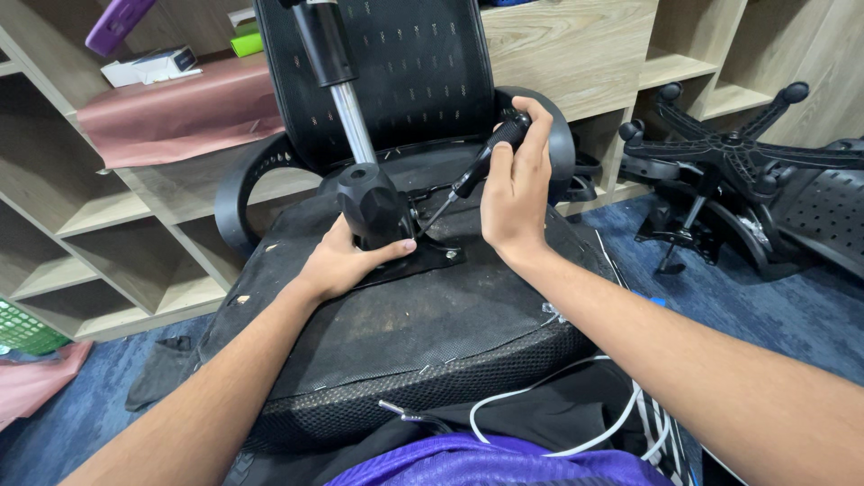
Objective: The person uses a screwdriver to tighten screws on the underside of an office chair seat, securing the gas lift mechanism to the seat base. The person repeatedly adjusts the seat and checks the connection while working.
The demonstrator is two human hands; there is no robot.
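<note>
An upturned black office chair seat (405,324) lies in front of me with its underside up. A black metal mechanism (373,211) with a chrome gas cylinder (351,121) rises from a plate on it. My left hand (346,261) rests on the plate, fingers wrapped round the base of the mechanism. My right hand (513,184) grips the black handle of a screwdriver (468,175), whose tip points down at the plate beside the mechanism.
Wooden shelving (576,54) stands behind the chair, with pink paper (175,112) and small boxes on it. A black five-star chair base (729,148) lies at the right on blue carpet. White cable (540,396) trails near my lap. A green basket (27,328) sits at far left.
</note>
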